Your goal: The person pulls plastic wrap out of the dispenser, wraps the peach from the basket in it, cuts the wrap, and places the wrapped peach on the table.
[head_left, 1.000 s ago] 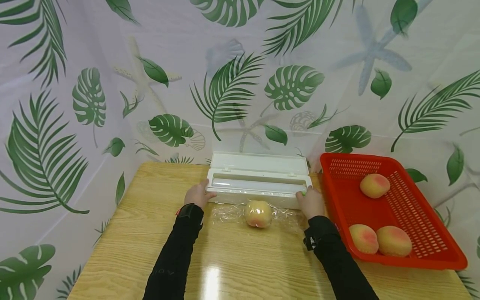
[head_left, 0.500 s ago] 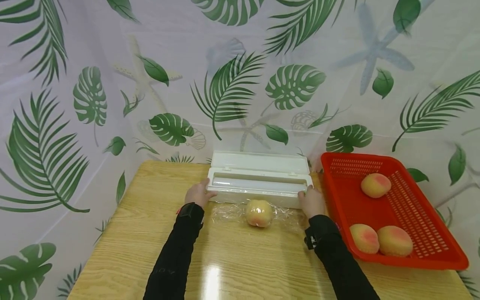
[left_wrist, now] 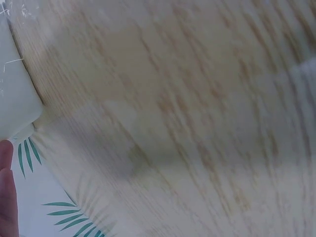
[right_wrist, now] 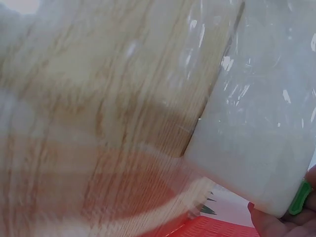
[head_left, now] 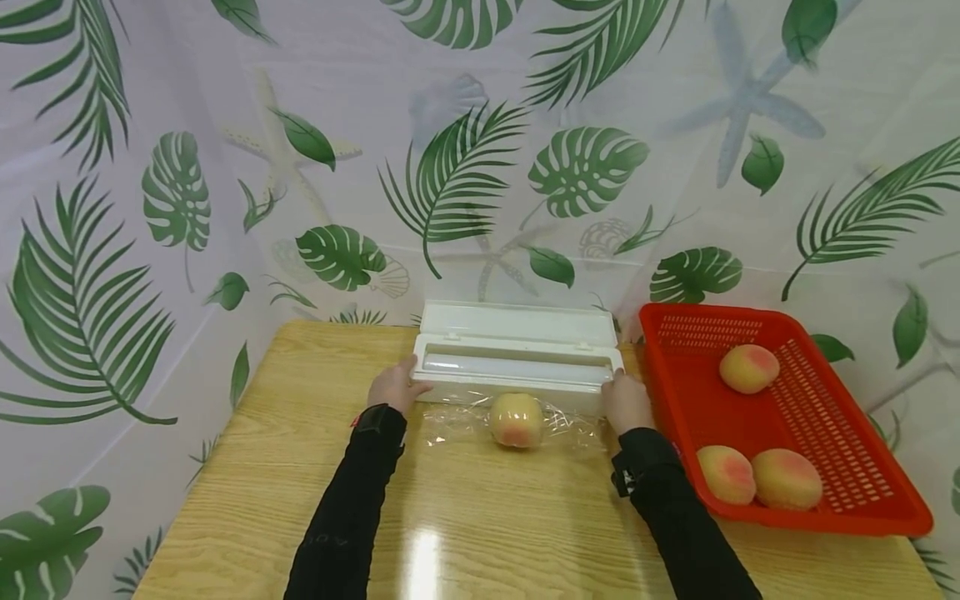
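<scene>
A white cling film dispenser (head_left: 517,398) lies at the back of the table, its lid (head_left: 517,323) tipped back and a film roll (head_left: 517,367) inside. My left hand (head_left: 392,389) holds its left end, thumb along the front. At the right end my right hand (head_left: 627,402) grips the corner; the right wrist view shows a green slider (right_wrist: 299,197) by those fingers. In front of the dispenser sits a peach (head_left: 517,420) with clear film (head_left: 450,423) over it and spread to both sides. Only fingertips (left_wrist: 7,197) of the left hand show in the left wrist view.
A red plastic basket (head_left: 888,467) stands on the right, close to my right forearm. One peach (head_left: 750,368) lies at its back, and two peaches (head_left: 787,479) lie near its front. A leaf-printed cloth (head_left: 480,167) hangs behind the wooden table (head_left: 510,517).
My right hand has shifted slightly right along the dispenser's end, and the green slider has gone out of sight in the head view. The left hand stays in place.
</scene>
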Available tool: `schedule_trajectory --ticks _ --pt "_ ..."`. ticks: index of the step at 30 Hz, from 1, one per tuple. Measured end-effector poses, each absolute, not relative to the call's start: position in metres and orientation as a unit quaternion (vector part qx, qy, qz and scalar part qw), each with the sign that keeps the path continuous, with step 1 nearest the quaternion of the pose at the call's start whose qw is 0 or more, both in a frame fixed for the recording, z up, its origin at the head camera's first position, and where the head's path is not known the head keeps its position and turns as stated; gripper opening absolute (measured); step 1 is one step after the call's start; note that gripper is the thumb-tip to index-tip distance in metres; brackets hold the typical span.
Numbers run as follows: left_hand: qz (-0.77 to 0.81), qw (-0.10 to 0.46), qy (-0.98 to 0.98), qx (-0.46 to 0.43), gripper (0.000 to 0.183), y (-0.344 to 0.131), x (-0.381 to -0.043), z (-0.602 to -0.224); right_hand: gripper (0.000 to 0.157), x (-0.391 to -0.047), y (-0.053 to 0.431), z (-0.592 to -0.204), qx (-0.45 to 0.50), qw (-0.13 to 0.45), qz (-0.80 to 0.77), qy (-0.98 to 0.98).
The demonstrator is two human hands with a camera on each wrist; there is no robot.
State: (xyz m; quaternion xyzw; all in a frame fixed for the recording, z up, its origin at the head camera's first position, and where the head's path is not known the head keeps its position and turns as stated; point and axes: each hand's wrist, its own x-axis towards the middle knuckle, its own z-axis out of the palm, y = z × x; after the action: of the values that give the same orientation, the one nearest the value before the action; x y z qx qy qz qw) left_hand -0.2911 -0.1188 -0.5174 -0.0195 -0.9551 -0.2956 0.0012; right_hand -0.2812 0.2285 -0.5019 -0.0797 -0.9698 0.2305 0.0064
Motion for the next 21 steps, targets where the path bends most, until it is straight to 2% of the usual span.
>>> schedule_trajectory --ticks 13,21 --pt "-0.282 0.009 -0.958 -0.047 0.061 -0.121 -0.294 -0.516 0.031 -0.283 0.234 -0.503 -0.053 0.019 0.228 -0.972" --pt "-0.264 -0.031 -0.961 -0.078 0.067 -0.131 -0.295 -0.525 0.039 -0.278 0.234 -0.507 -0.038 0.026 0.237 -0.971"
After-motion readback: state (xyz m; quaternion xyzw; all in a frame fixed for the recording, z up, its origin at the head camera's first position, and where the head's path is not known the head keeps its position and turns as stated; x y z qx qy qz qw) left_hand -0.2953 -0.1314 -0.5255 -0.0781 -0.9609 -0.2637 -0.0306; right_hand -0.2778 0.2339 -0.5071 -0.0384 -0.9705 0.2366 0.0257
